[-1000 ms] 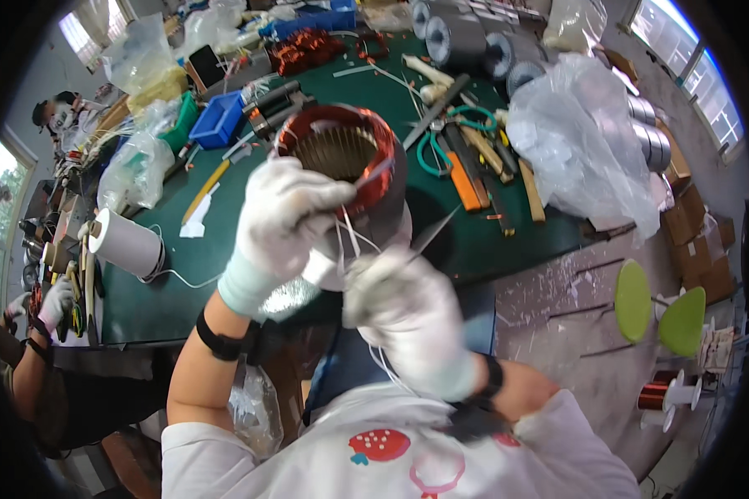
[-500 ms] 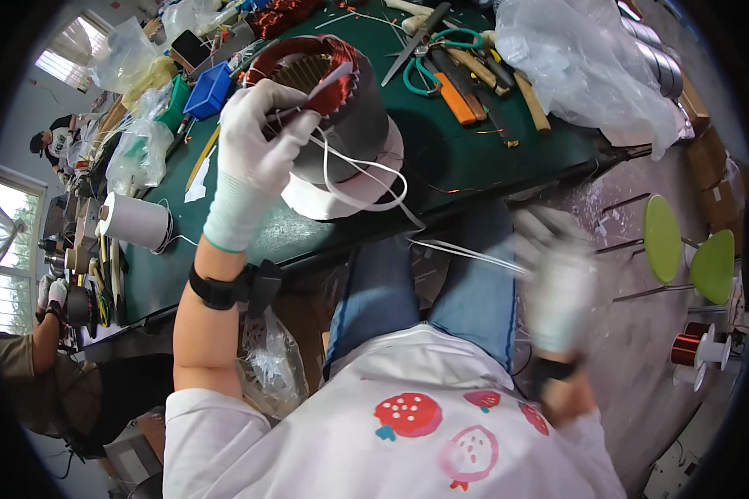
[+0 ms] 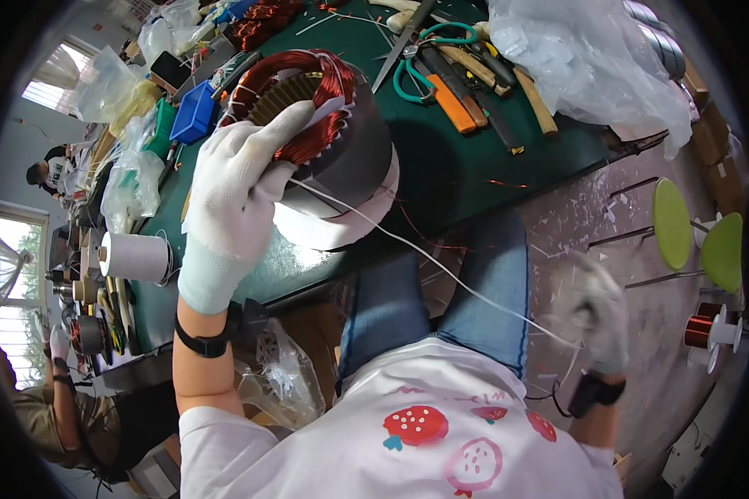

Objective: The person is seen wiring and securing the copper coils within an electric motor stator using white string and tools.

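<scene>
A motor stator (image 3: 358,141), a dark grey cylinder with copper-red windings (image 3: 324,133) round its top, is propped on a white round base (image 3: 333,229). My gloved left hand (image 3: 237,187) grips the near left rim of the windings, forefinger across the top and thumb lower down by the cord. From beside that thumb a white cord (image 3: 441,264) stretches over my lap to my gloved right hand (image 3: 601,320). That hand, slightly blurred, is closed on the cord out to the right, away from the bench. Inside the stator, pale slot liners (image 3: 279,96) show.
On the green bench (image 3: 466,187) lie scissors (image 3: 412,58), an orange-handled tool (image 3: 456,104), wooden-handled tools and a plastic sheet (image 3: 582,66). A white thread spool (image 3: 133,256) and blue bin (image 3: 193,112) stand left. Green chairs (image 3: 671,224) are right; a co-worker (image 3: 66,407) sits left.
My right hand has swung outward and slightly down, drawing the loose cord loop into a nearly straight line. My left hand has shifted down and left, its forefinger now stretched over the windings.
</scene>
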`<state>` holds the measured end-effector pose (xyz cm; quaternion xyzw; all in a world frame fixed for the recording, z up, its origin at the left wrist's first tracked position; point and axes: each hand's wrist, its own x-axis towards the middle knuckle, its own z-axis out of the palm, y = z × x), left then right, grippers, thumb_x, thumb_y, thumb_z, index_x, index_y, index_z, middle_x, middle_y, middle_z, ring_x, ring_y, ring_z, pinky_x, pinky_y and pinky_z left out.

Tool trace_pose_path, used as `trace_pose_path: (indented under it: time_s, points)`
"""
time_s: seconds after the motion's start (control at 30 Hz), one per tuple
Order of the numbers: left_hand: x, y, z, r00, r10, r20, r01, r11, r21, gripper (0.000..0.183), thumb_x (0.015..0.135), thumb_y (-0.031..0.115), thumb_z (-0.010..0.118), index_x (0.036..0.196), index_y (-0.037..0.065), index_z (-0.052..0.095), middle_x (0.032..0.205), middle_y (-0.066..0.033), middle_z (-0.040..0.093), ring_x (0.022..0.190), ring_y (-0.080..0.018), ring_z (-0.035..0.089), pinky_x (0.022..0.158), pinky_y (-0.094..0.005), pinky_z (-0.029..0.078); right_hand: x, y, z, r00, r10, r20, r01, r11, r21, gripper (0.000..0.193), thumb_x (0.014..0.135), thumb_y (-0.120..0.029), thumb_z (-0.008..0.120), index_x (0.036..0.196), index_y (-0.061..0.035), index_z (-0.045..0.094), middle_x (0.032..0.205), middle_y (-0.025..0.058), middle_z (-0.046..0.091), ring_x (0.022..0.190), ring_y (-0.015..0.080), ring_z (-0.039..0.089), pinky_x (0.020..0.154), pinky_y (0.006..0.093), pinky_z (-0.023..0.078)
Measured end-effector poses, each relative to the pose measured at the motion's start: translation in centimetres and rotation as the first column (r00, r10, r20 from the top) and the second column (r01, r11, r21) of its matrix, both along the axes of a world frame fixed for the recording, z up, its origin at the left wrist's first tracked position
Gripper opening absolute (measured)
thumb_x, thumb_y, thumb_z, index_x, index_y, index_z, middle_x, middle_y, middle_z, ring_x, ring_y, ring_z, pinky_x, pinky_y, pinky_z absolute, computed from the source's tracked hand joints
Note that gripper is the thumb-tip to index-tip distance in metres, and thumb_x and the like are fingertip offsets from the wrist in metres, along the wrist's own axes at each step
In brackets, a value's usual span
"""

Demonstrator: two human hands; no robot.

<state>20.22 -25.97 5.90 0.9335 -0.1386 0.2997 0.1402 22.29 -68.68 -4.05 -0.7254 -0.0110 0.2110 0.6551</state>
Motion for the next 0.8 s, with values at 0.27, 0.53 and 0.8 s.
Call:
trace_pose_path:
  time_s: [0.27,0.53,0.8]
  points:
    - [0.1,1.4,1.1,0.993,-0.058,-0.103,0.072,0.989,0.133,0.057,0.075,-0.003,0.068,0.13,0.011,0.065,0.086,-0.0092,0.062,0.08,-0.0292,0.057,0.077,-0.0377,0.045,3.4,20.0,7.6,0.68,0.714,-0.164,-0.516,0.626,0.586,0.038,0.104,-0.019,0.047,0.137,-0.0016,0.054,0.075,-0.0005,0.055,0.055,0.0046,0.043,0.05,0.0205,0.035]
    - [2.7,3.6,5.9,0.908,-0.076,-0.413,-0.001,0.983,-0.183,0.034,0.098,0.023,0.057,0.121,0.0,0.065,0.096,-0.0092,0.07,0.097,-0.0191,0.067,0.086,-0.0335,0.051,4.3,24.6,6.5,0.844,0.534,0.05,-0.526,0.804,0.277,0.031,0.101,-0.03,0.056,0.099,-0.0005,0.066,0.068,0.0028,0.059,0.053,0.0088,0.05,0.05,0.0267,0.04]
    - [1.2,5.5,12.1,0.993,0.103,0.059,-0.118,0.893,0.435,0.017,0.093,-0.001,0.054,0.104,-0.005,0.067,0.109,-0.0125,0.066,0.1,-0.023,0.064,0.089,-0.0329,0.05,4.6,21.9,5.7,0.732,0.68,-0.043,-0.399,0.479,0.782,0.041,0.104,-0.019,0.05,0.142,-0.0048,0.046,0.107,0.0099,0.064,0.059,0.0058,0.048,0.047,0.0179,0.038]
